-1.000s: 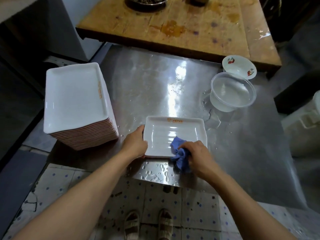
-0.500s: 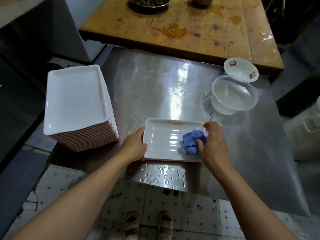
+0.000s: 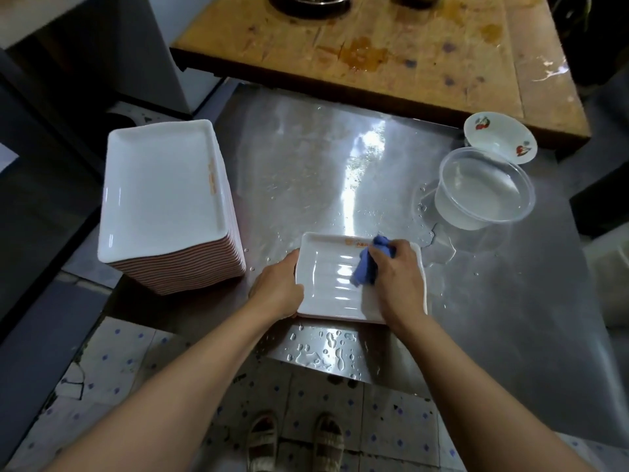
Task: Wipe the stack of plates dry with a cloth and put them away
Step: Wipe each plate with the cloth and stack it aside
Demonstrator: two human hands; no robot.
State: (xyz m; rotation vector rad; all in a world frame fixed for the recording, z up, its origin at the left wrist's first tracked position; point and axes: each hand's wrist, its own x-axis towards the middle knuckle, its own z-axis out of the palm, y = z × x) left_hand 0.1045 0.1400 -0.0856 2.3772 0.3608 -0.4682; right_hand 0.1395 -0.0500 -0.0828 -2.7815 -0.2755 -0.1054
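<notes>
White rectangular plate (image 3: 335, 281) lies near the front edge of the steel table (image 3: 493, 301), its ribbed well glistening. Right hand (image 3: 396, 279) grips a bunched blue cloth (image 3: 366, 269) pressed against the plate's inner surface; left hand (image 3: 277, 289) curls over the left rim, steadying it. Stack of plates (image 3: 166, 202) stands just to the left. Step in hand: wiping one plate dry. The next move probably calls for wiping the remaining wet areas before the plate is put away.
</notes>
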